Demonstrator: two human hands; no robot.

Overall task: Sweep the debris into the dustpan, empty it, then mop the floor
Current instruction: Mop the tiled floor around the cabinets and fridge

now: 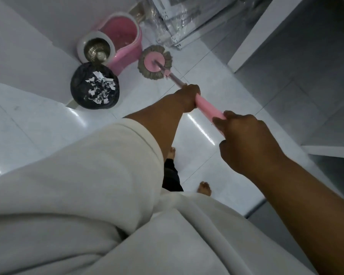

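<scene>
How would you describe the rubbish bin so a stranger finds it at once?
Follow the white wall on the left to the pink mop bucket. The bin stands just nearer the camera: round, black-lined, the only container holding white paper scraps.

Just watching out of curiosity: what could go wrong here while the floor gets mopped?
1. The mop rests close to the bin full of paper scraps; a wide stroke might tip it and scatter them.
2. The feet are bare on the glossy floor; wet tiles could be slippery.
3. The bucket stands right beside the mop and might get bumped.
</scene>
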